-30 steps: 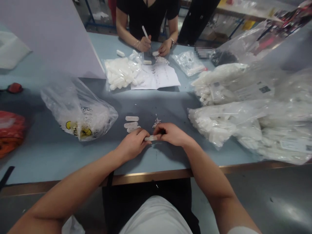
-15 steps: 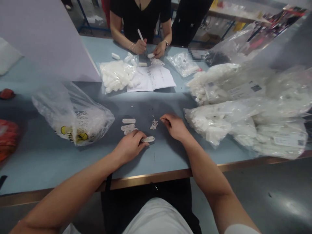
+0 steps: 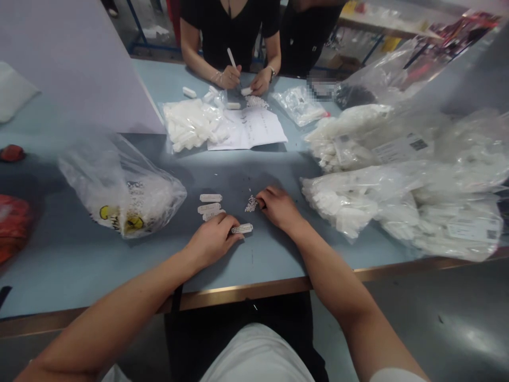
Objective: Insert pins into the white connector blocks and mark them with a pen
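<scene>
White perforated block (image 3: pixel 245 228) is over the bench (image 3: pixel 274 260), one end pinched in the left hand's (image 3: pixel 210 236) grip; from here, can't tell if it touches down. Change: the right hand (image 3: pixel 280 207) has come off the block to the edge of the tiny white pieces (image 3: pixel 250 205), so the left alone steadies it. Right grip: fingers curled, can't tell whether pinching anything. Similar white blocks (image 3: pixel 210 198) lie just beyond the left hand; clear bag (image 3: pixel 161 199) farther left.
</scene>
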A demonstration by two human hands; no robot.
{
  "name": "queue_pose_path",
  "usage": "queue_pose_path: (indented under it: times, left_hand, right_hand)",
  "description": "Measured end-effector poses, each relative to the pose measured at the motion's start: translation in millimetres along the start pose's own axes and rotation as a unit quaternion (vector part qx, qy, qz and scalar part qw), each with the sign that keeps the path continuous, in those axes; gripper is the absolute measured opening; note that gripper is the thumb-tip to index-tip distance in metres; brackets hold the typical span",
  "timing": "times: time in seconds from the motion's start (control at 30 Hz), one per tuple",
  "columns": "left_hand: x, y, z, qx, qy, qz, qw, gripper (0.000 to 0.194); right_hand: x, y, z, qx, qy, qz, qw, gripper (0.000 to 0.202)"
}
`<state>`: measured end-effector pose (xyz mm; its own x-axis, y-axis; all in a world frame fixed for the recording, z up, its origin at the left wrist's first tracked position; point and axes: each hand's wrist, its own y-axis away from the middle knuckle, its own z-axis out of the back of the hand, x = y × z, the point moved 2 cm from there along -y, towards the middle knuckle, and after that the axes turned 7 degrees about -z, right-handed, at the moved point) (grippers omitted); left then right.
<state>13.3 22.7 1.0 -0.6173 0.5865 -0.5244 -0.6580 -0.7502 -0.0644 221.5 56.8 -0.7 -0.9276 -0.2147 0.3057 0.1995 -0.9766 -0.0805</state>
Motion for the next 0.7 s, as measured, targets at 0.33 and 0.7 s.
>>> queue_pose_path:
  times: [0.33,0.7]
  left_hand:
    - [0.9,0.7,0.7,0.001,-0.005,-0.004,1.000,0.018]
    - [-0.3,1.0,3.0,-0.008,-0.010,0.000,1.000,0.017]
  right_hand:
    - [-7.1,9.4,12.6,0.018,-0.111,-0.084,0.990,0.018]
    - [18.5,22.3,20.5,0.066,-0.304,-0.020,0.950,0.013]
